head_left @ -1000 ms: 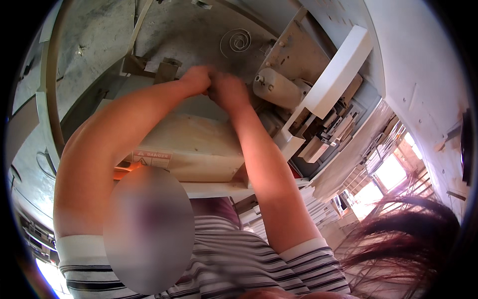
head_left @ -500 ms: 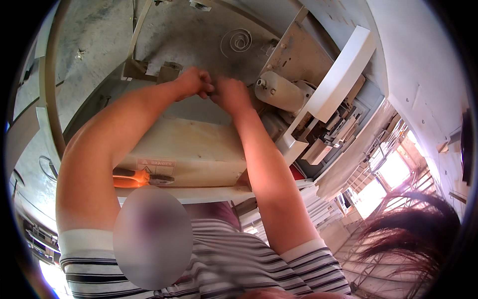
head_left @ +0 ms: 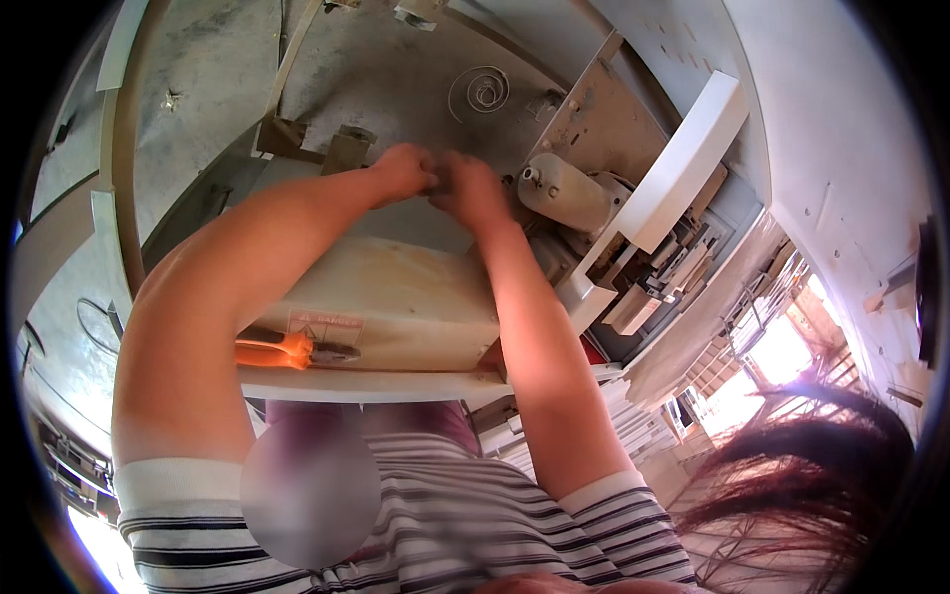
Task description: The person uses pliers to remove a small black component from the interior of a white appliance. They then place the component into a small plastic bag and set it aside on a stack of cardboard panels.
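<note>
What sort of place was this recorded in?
Probably a workshop or factory: orange-handled pliers lie near a warning label on a stained beige housing, and a pale cylinder, possibly a motor, sits among metal panels at the right.

The bare left hand (head_left: 404, 171) and bare right hand (head_left: 475, 195) nearly meet at upper centre; orange-handled metal pliers (head_left: 289, 349) lie left of centre.
</note>
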`<act>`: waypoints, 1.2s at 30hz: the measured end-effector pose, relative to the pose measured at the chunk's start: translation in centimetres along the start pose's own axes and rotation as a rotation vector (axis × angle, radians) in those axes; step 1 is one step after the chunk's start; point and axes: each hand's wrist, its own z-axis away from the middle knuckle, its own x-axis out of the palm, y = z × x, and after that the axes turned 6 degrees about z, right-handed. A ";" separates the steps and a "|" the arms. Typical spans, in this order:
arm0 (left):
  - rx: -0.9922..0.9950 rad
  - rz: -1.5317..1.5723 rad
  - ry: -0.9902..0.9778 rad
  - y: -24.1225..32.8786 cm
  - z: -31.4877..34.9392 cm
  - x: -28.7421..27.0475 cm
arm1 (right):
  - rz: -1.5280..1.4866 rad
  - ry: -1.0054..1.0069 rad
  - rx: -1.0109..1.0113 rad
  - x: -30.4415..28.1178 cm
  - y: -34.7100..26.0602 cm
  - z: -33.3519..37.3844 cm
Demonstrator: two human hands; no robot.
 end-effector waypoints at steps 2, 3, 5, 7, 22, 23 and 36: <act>-0.030 -0.021 -0.001 0.6 0.1 0.0 | -0.014 -0.043 0.007 0.1 0.2 -0.1; 0.018 -0.096 0.022 0.8 0.2 0.1 | -0.021 -0.063 0.011 0.1 0.3 -0.2; 0.112 -0.245 0.066 1.0 0.3 0.4 | -0.027 -0.060 0.017 0.1 0.3 0.0; 0.095 -0.287 0.074 1.1 0.3 0.5 | -0.031 -0.071 0.027 0.0 0.3 0.2; -0.272 0.320 -0.084 1.7 1.1 -1.7 | -0.004 -0.075 0.077 0.1 0.2 -0.2; -0.268 0.304 -0.094 1.7 0.9 -1.8 | 0.001 -0.080 0.074 -0.1 0.1 -0.3; -0.092 -0.036 0.021 1.0 -0.1 -0.4 | 0.054 -0.120 0.095 -0.2 -0.7 -0.6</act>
